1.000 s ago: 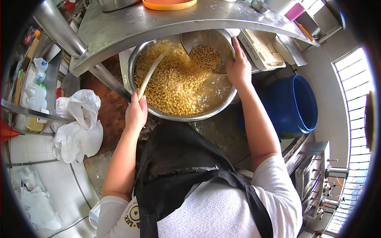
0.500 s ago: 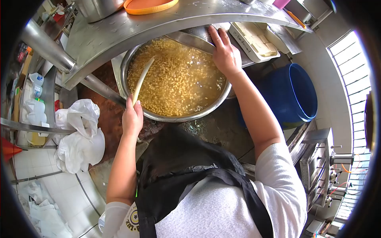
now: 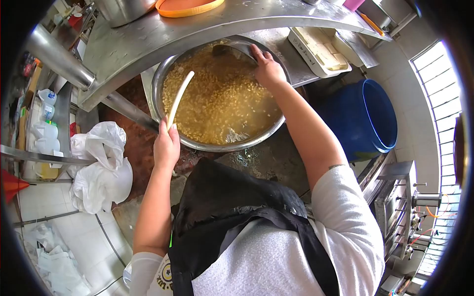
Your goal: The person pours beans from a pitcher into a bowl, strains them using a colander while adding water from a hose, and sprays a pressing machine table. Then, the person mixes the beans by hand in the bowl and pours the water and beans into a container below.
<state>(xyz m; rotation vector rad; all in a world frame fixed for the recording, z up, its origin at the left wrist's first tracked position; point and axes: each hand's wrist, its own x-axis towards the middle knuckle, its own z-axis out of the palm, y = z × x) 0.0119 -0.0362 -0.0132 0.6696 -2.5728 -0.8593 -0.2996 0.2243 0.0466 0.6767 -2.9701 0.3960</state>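
A large round metal basin holds cloudy water and many small yellow kernels or beans; I cannot tell which kind. My left hand is closed around a cream-coloured hose at the basin's near left rim. The hose's free end points up and over the water. At the far right side, my right hand grips the edge of a metal bowl, which is tilted and partly dipped in the water. My right thumb is hidden.
A curved steel shelf overhangs the basin's far side, carrying a pot and an orange-rimmed lid. White trays lie at the back right. A blue barrel stands to the right, white plastic bags to the left.
My right hand has moved left and slightly down, bringing the bowl from the far right rim into the water. The water looks cloudier and stirred. My left hand and the hose barely moved.
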